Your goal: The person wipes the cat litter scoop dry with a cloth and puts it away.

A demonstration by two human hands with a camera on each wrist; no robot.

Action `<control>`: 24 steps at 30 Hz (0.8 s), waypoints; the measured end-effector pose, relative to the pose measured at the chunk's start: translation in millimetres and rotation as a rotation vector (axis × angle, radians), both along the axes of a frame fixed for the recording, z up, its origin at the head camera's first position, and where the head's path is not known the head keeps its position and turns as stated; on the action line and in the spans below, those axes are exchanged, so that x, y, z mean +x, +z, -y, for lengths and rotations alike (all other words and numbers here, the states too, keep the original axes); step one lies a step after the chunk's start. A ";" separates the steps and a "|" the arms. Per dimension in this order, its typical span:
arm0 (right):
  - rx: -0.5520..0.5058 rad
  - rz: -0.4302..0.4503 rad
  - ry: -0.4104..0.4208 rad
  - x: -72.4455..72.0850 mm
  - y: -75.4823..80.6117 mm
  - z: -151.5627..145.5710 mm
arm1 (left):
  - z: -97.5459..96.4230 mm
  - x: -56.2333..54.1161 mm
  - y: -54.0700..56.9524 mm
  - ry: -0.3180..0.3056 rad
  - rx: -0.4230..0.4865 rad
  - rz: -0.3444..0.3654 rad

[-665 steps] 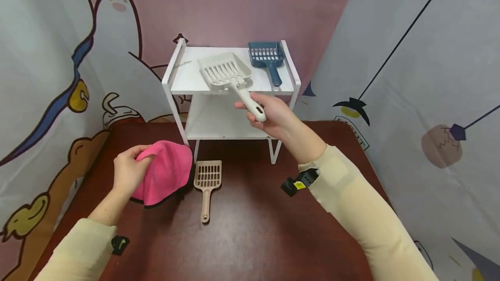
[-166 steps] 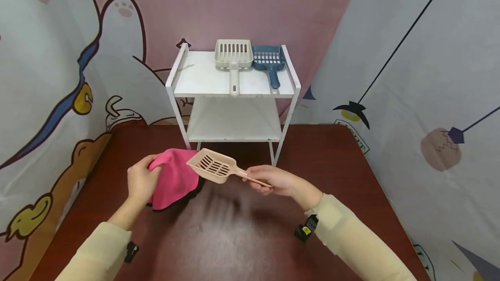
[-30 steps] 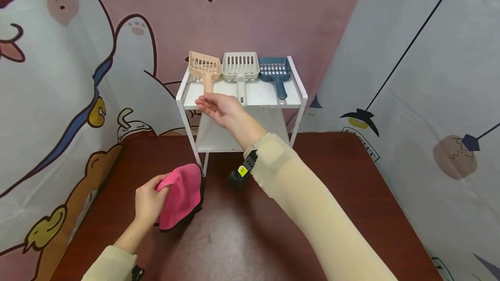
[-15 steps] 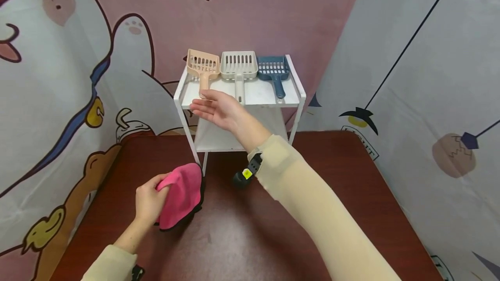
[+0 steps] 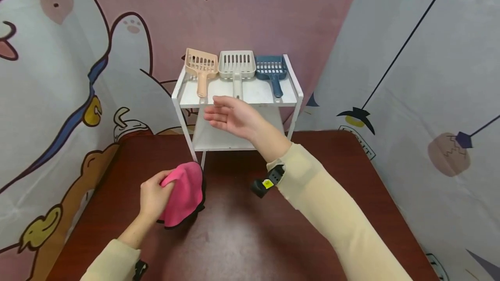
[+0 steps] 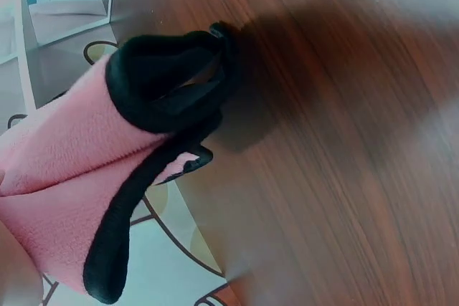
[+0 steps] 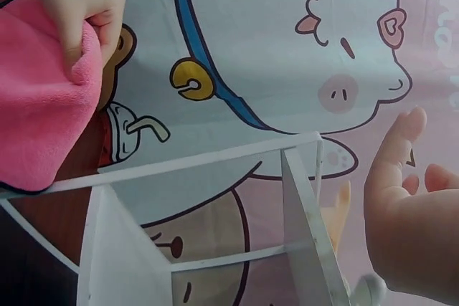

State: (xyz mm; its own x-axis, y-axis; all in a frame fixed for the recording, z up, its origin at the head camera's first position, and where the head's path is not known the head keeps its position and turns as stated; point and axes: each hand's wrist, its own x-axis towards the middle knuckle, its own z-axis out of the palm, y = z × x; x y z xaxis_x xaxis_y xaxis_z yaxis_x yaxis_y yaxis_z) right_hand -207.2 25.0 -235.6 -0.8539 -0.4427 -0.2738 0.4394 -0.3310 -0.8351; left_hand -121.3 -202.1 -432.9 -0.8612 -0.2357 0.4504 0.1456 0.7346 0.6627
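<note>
My left hand [image 5: 154, 196] pinches a pink cloth [image 5: 184, 194] with a dark edge, which hangs down over the table. In the left wrist view the cloth [image 6: 79, 170] shows its folded black border. My right hand [image 5: 238, 116] is held in front of the shelf's front edge, palm turned sideways, fingers extended, holding nothing. Three litter scoops lie side by side on the white shelf's top: a beige scoop [image 5: 201, 66] at left, an off-white scoop [image 5: 237, 64] in the middle and a blue scoop [image 5: 271, 68] at right. My right hand covers the tip of the off-white handle.
The white two-tier shelf [image 5: 258, 99] stands at the back of the brown table [image 5: 332, 177], with a lower board [image 5: 218, 138] under its top. Cartoon-printed walls [image 5: 289, 12] enclose the table on the left, back and right.
Earlier, my right hand carried the off-white scoop, then the beige one, to the shelf. Over the last second it has let go of the beige handle and drawn back right. My left hand keeps the cloth.
</note>
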 end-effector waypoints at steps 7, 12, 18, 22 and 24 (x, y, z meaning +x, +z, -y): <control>0.017 -0.044 0.058 13.5 -6.4 -27.8 | -15.5 -5.7 -1.7 -0.021 0.053 0.061; 0.000 -0.082 0.102 22.7 -15.3 -53.9 | -30.2 -12.3 -6.6 -0.072 0.076 0.120; -0.086 -0.095 0.136 31.5 -33.9 -88.8 | -40.3 -19.0 -18.7 -0.141 0.027 0.171; -0.116 -0.091 0.141 35.6 -48.0 -109.7 | -41.3 -20.4 -28.3 -0.169 -0.100 0.244; -0.120 -0.098 0.142 37.1 -55.8 -119.8 | -41.1 -19.9 -32.1 -0.193 -0.191 0.307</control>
